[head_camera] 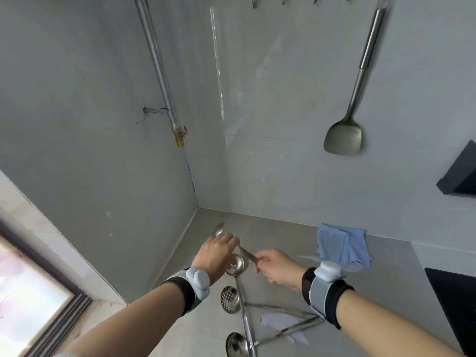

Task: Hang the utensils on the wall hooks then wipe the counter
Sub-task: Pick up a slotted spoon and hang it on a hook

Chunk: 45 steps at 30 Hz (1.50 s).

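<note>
Between both hands (217,253) (277,266), tongs (219,229), apparently gripped at each end

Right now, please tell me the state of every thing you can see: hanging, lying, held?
spatula: hanging on a wall hook.
tongs: held by both hands above the counter.
left hand: grips the tongs near the toothed end.
right hand: pinches the tongs' other end.
slotted ladle: lying on the counter.
ladle: lying on the counter.
blue cloth: lying crumpled by the wall.
free hooks: empty.
</note>
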Available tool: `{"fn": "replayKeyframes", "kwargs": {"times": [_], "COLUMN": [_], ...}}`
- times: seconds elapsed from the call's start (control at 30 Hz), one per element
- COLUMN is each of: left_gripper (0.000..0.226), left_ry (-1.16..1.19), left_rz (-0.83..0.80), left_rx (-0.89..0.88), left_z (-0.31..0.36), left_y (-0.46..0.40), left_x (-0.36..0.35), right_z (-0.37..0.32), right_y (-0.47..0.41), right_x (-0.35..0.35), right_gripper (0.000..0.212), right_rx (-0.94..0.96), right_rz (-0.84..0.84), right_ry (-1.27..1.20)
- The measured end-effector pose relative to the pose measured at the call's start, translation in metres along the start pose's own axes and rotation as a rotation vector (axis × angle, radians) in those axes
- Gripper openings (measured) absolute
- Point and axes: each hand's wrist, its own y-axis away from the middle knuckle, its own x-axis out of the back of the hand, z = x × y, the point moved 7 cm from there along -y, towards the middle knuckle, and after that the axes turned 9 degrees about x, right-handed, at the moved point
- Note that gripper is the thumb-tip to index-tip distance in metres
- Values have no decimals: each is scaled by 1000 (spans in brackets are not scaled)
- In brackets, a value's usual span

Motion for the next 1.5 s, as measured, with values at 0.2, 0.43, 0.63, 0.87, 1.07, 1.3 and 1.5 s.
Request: {"fn": "replayKeyframes", "kwargs": {"times": [0.2,0.43,0.63,0.87,1.07,1.3,1.5], "left_gripper": [11,25,18,14,11,15,19], "left_ry": [-15,-24,109,371,532,783,847], "left_rz": [119,109,108,48,68,82,70], "left_rx": [-52,-63,-9,115,71,12,-13], "left_z": [9,19,35,53,83,116,153], "left_y": [-30,-72,-110,-177,-227,-271,-293], "left_x": [39,74,110,166,226,276,304], "right_z": [-30,-79,-129,-190,-255,-302,-319], "right_y": [4,4,0,-4,3,13,21], "right_x": [28,70,127,196,259,319,356], "right_gripper": [25,37,42,24,24,19,26], "right_rx": [-45,-10,165,373,556,636,624], "right_rz": [-55,-149,11,308,673,948,1119], "right_ry": [-371,-639,-815,-476,-59,52,122]}}
